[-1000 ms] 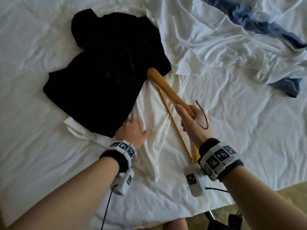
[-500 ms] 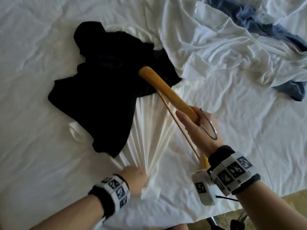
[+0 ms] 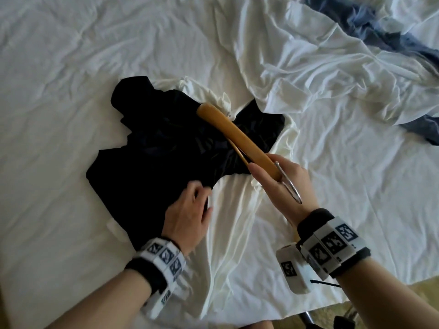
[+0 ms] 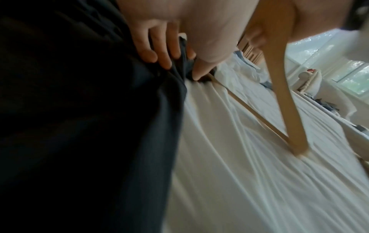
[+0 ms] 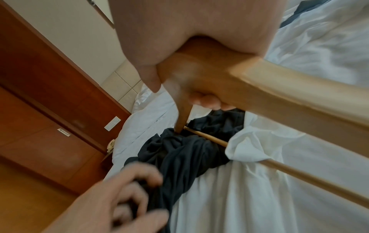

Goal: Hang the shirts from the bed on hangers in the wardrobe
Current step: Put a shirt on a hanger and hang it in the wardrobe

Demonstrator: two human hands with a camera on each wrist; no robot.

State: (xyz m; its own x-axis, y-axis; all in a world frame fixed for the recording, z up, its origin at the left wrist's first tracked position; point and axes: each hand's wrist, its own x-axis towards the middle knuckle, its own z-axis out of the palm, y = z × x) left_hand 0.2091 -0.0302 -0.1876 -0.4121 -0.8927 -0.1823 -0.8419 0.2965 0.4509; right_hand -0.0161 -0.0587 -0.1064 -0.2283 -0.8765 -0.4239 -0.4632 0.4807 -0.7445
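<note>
A black shirt (image 3: 166,150) lies crumpled on top of a white shirt (image 3: 237,222) on the bed. My left hand (image 3: 197,200) sits at the black shirt's near hem, and its fingers (image 4: 159,52) and thumb pinch the dark fabric (image 4: 79,126). My right hand (image 3: 268,169) grips a wooden hanger (image 3: 235,136) at its middle, beside the metal hook (image 3: 288,184). The hanger's far arm reaches over the black shirt toward its collar. In the right wrist view the hanger's bar (image 5: 279,170) crosses above both shirts.
Crumpled white bedding (image 3: 332,67) and a blue garment (image 3: 356,20) lie at the far right of the bed. The bed's edge and the floor (image 3: 403,302) are at the bottom right. Brown wooden doors (image 5: 49,110) stand beyond the bed.
My left hand let go of the bunched white shirt and moved up to the black shirt's hem. The hanger's far end now lies over the black shirt.
</note>
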